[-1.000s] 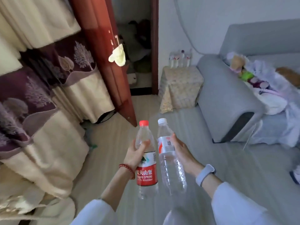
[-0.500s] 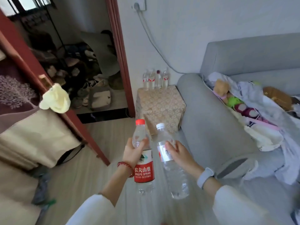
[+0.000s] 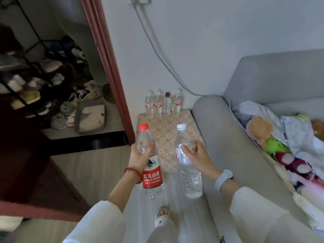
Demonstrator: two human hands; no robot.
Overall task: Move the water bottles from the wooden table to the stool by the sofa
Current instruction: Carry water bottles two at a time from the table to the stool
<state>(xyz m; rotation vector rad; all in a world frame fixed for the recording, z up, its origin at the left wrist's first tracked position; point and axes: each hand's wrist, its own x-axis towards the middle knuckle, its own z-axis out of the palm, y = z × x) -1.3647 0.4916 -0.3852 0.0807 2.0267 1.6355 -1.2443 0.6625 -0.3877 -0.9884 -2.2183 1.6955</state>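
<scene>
My left hand (image 3: 140, 157) grips the shoulder of a clear water bottle with a red cap and red label (image 3: 152, 176), held upright. My right hand (image 3: 197, 157) grips a second clear bottle with a white cap (image 3: 189, 179), also upright, apart from the first. Both bottles hang in the air just in front of the stool (image 3: 166, 135), which wears a beige patterned cloth and stands between the door frame and the sofa's arm. Several water bottles (image 3: 164, 106) stand in a row at the stool's back edge against the wall.
The grey sofa (image 3: 233, 155) rises on the right, its seat piled with plush toys and clothes (image 3: 284, 142). A red-brown door frame (image 3: 112, 72) borders a dark room with a shoe rack (image 3: 35, 79) on the left. A cable (image 3: 157, 55) runs down the wall. My slippered foot (image 3: 162, 218) is below.
I have walked closer to the stool, which now looks much larger and sits right ahead. The two bottles have moved apart from each other. The open door has slid out to the left.
</scene>
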